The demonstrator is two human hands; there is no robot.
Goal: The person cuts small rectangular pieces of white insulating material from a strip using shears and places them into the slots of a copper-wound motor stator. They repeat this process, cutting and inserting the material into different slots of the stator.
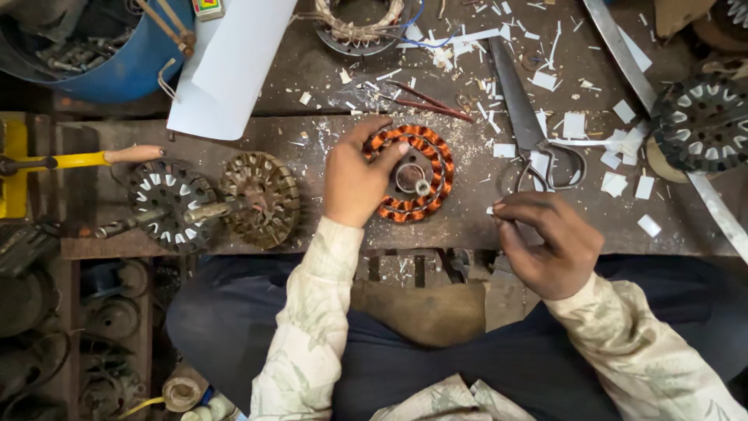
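A round motor stator wound with orange copper coils (431,175) lies on the worn wooden work board (234,140). My left hand (357,178) rests on its left side, fingers curled over the rim and the thumb near the centre hole. My right hand (549,242) hovers near the board's front edge to the right, fingertips pinched on a small white paper slip (492,209). Large scissors (530,129) lie just beyond my right hand.
Two bare stator cores on a shaft (210,204) sit at the left. A white paper sheet (230,66) and a blue bucket (117,54) are at the back left. Another stator (701,125) sits at the right. Paper scraps litter the board.
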